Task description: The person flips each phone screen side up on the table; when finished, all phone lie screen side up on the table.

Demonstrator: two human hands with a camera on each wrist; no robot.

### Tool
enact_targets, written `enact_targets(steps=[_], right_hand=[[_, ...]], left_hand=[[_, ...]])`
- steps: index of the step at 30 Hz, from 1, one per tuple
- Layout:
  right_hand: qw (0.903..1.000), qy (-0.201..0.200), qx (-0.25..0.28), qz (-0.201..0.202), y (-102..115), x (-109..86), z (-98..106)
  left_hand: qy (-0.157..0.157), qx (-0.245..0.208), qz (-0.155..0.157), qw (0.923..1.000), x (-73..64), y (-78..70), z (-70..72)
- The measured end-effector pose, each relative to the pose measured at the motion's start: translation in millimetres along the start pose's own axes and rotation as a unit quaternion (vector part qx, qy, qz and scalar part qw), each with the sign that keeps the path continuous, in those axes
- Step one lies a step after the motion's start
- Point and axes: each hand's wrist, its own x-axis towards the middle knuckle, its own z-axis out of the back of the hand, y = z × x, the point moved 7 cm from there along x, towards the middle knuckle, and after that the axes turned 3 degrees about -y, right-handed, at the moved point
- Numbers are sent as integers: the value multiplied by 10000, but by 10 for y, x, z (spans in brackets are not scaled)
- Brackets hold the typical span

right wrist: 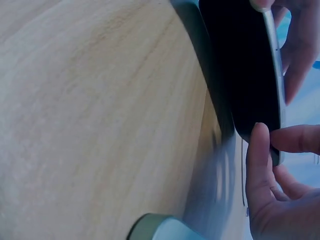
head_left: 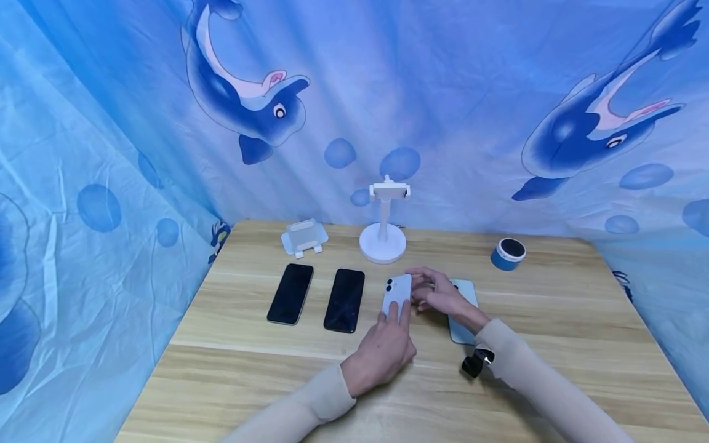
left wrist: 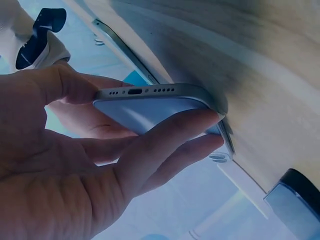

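A pale lavender smartphone (head_left: 400, 287) is tilted with its back and two camera lenses facing up in the head view. My left hand (head_left: 386, 346) holds it near its lower end, fingers on the back and thumb at the edge. At the upper right corner, my right hand (head_left: 441, 296) pinches it between thumb and finger. The right wrist view shows the phone's dark screen (right wrist: 245, 65) facing the table, that side raised off the wood. Partly beneath my right wrist lies a pale green phone (head_left: 462, 331), back up.
Two black-screened phones, one (head_left: 290, 294) farther left and one (head_left: 344, 301) nearer, lie on the wooden table (head_left: 232, 369). Behind them stand a low folding stand (head_left: 304, 234) and a white phone stand (head_left: 383, 243) on a round base. A blue cylindrical speaker (head_left: 508, 254) is at back right.
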Motion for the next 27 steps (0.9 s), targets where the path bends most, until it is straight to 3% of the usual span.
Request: enact_targets(steps=[6, 13, 21, 27], right_hand=[[9997, 231, 118, 50, 5, 0, -32], [9987, 469, 189, 56, -10, 11, -93], [9983, 579, 19, 95, -22, 4, -73], [9984, 533, -2, 177, -44, 7, -73]], left_hand=[[-57, -643, 207, 9977, -8, 66, 23], [-6, -1341, 131, 9909, -25, 141, 66], [177, -2270, 119, 9737, -15, 236, 94], [227, -3015, 219, 9530, 17, 329, 128]])
